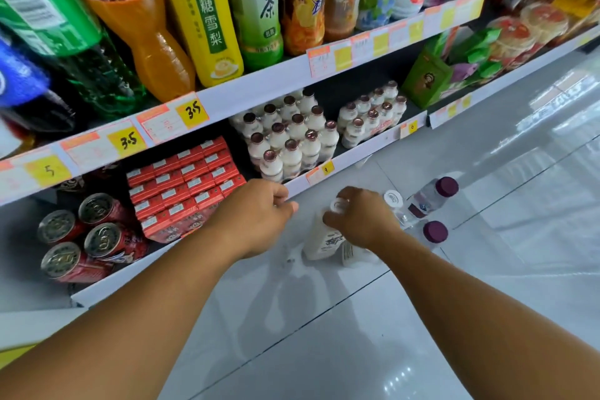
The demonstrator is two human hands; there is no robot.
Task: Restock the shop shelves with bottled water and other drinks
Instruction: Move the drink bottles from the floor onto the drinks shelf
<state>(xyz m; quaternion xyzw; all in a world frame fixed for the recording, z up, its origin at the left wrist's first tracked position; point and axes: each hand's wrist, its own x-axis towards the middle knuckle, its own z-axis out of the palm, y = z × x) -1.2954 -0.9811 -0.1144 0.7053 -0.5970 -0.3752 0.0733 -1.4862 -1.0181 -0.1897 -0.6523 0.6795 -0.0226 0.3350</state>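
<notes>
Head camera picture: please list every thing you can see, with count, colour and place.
Tall drink bottles: about ten, green, orange, yellow and other colours, upper shelf.
Price tags: many, yellow and pink, shelf edges.
Small milk bottles: two packs, white with brown caps, lower shelf.
Cartons: many, red, lower shelf.
Cans: about four, red, lower shelf left.
Snack packs: several, green and orange, right shelves.
Water bottles: at least two, clear with purple caps, floor.
White bottle: one, floor.
Left hand: over the floor, by the shelf edge.
Right hand: its grip on the white bottle's top.

The right hand (pixel 360 221) covers the white bottle's (pixel 321 242) cap; top-shelf bottles (pixel 207 10) (all big ones) are cropped above.
</notes>
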